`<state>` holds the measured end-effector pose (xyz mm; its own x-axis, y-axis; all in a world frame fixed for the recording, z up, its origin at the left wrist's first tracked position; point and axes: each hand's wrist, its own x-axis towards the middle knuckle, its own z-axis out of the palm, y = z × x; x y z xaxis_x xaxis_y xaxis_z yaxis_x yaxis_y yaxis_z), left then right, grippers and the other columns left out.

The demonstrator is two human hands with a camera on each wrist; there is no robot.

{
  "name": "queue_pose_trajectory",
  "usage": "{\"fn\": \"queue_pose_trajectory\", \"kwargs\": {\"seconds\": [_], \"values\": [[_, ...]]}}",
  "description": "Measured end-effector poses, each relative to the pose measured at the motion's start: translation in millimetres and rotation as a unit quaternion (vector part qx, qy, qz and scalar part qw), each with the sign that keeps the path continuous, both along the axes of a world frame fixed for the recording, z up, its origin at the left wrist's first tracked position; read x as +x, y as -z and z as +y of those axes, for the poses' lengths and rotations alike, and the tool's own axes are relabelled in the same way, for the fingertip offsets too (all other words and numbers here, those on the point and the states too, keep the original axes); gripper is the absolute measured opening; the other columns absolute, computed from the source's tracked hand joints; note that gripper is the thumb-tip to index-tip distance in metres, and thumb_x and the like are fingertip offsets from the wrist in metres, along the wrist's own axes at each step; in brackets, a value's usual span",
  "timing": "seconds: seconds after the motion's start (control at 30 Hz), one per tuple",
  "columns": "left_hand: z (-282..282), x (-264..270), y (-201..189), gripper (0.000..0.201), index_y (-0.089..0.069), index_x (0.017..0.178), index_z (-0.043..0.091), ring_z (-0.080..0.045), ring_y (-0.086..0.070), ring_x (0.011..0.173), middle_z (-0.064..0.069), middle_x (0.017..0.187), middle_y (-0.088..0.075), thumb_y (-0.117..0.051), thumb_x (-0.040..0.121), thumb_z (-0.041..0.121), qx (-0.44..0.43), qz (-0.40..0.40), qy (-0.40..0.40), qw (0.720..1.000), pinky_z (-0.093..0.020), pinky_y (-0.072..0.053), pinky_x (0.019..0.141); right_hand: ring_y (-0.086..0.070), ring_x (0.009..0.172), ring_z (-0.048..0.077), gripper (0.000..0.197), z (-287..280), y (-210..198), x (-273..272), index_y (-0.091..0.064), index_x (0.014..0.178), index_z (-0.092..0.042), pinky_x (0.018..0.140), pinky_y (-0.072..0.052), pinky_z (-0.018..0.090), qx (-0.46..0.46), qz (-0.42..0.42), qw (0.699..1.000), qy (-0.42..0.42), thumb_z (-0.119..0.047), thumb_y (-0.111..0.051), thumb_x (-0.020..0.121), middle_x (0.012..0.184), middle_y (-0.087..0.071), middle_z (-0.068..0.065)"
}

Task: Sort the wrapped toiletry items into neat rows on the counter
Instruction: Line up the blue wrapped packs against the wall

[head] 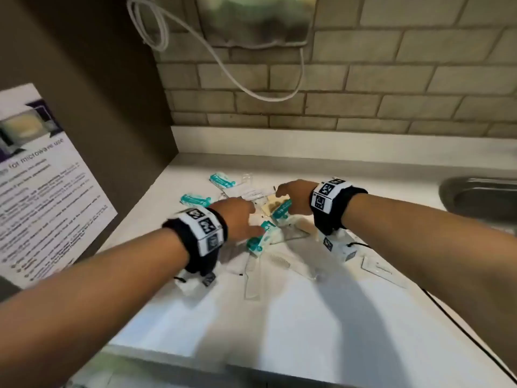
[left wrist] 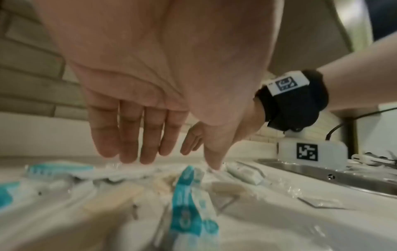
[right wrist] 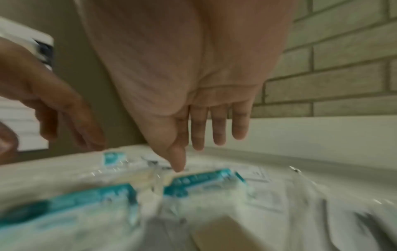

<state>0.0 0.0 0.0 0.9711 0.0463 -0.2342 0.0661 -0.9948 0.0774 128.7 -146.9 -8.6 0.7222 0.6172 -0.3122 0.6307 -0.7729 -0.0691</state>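
Combs in clear wrap lie nearest on the white counter, a flat sachet off to their right. Beyond them both hands hover palm-down over the jumbled pile, fingers straight and holding nothing: left hand above a teal-labelled packet, right hand just over another teal packet. Farther back, two teal packets lie apart near the wall; a steel sink sits right.

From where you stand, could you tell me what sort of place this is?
Probably a hotel or shared kitchenette: a steel sink set in a white counter, a brick-tile backsplash, and a microwave-use notice.
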Motion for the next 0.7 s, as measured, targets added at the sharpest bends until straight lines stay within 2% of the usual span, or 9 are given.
{"fn": "queue_pose_trajectory", "kwargs": {"seconds": [0.1,0.17,0.2,0.3,0.4,0.47,0.5,0.6,0.7], "values": [[-17.1,10.5,19.0,0.088,-0.051,0.126,0.014,-0.024,-0.059,0.101,-0.005,0.124,-0.06,-0.06,0.067,0.079,0.022,0.049,-0.036,0.998,-0.033,-0.049,0.082,-0.045,0.134,0.025,0.076,-1.3,20.9,10.2,-0.033,0.148,-0.028,0.106,-0.043,0.04,-0.05,0.022,0.998,0.007,-0.008,-0.065,0.082,0.151,-0.041,0.0],[-23.9,15.6,30.4,0.08,-0.052,0.114,0.015,-0.022,-0.055,0.088,-0.004,0.109,-0.061,-0.066,0.064,0.076,0.023,0.058,-0.039,0.997,-0.031,-0.045,0.071,-0.049,0.129,0.026,0.081,-1.6,29.6,11.7,-0.037,0.143,-0.035,0.101,-0.048,0.043,-0.056,0.005,0.998,-0.003,-0.009,-0.072,0.075,0.144,-0.046,-0.002],[-24.6,18.8,34.1,0.073,-0.052,0.11,0.016,-0.021,-0.054,0.085,-0.003,0.103,-0.059,-0.068,0.066,0.072,0.017,0.056,-0.044,0.997,-0.031,-0.044,0.069,-0.051,0.125,0.026,0.075,-1.4,29.4,10.0,-0.042,0.139,-0.036,0.098,-0.049,0.043,-0.045,-0.01,0.999,0.0,-0.011,-0.072,0.075,0.137,-0.048,-0.002],[-21.7,28.2,41.2,0.056,-0.054,0.103,0.018,-0.02,-0.058,0.08,0.001,0.092,-0.059,-0.072,0.068,0.058,0.009,0.052,-0.037,0.998,-0.032,-0.051,0.069,-0.044,0.118,0.026,0.056,1.6,34.1,13.4,-0.054,0.13,-0.03,0.093,-0.049,0.04,-0.042,-0.068,0.997,-0.022,-0.025,-0.071,0.077,0.122,-0.047,0.002],[-24.0,38.3,38.3,0.047,-0.054,0.094,0.021,-0.018,-0.059,0.075,0.0,0.087,-0.061,-0.069,0.065,0.054,-0.013,0.064,-0.027,0.997,-0.031,-0.051,0.065,-0.041,0.116,0.026,0.064,0.0,37.7,14.3,-0.051,0.124,-0.016,0.09,-0.047,0.039,-0.019,-0.077,0.997,0.002,-0.041,-0.076,0.071,0.119,-0.046,0.006],[-23.8,48.5,33.2,0.047,-0.051,0.098,0.021,-0.016,-0.058,0.077,0.003,0.088,-0.059,-0.064,0.068,0.055,-0.053,0.042,-0.025,0.997,-0.03,-0.049,0.064,-0.049,0.109,0.027,0.067,-6.3,34.3,17.5,-0.041,0.123,-0.013,0.084,-0.048,0.037,0.045,-0.051,0.997,0.047,-0.041,-0.076,0.072,0.119,-0.05,0.008],[-23.8,53.2,29.2,0.049,-0.049,0.104,0.02,-0.015,-0.058,0.077,0.003,0.088,-0.059,-0.062,0.07,0.053,-0.071,0.033,-0.024,0.997,-0.03,-0.049,0.065,-0.055,0.099,0.027,0.065,-11.0,29.0,19.1,-0.038,0.12,-0.013,0.077,-0.048,0.036,0.078,-0.046,0.994,0.064,-0.043,-0.073,0.075,0.115,-0.056,0.009],[-25.7,70.3,13.9,0.052,-0.036,0.114,0.017,-0.016,-0.056,0.074,0.001,0.085,-0.056,-0.058,0.078,0.048,-0.09,0.039,-0.009,0.995,-0.03,-0.045,0.059,-0.057,0.072,0.026,0.066,-30.0,11.9,30.6,-0.03,0.11,-0.016,0.063,-0.044,0.032,0.115,-0.061,0.983,0.131,-0.055,-0.069,0.075,0.092,-0.064,0.005],[-27.9,83.4,3.8,0.047,-0.034,0.11,0.015,-0.018,-0.056,0.07,-0.001,0.083,-0.056,-0.059,0.081,0.042,-0.104,0.033,0.002,0.994,-0.029,-0.042,0.055,-0.064,0.079,0.026,0.078,-54.2,3.3,40.2,-0.034,0.119,-0.011,0.066,-0.054,0.034,0.069,-0.073,0.973,0.208,-0.054,-0.075,0.07,0.093,-0.064,0.003]]}}
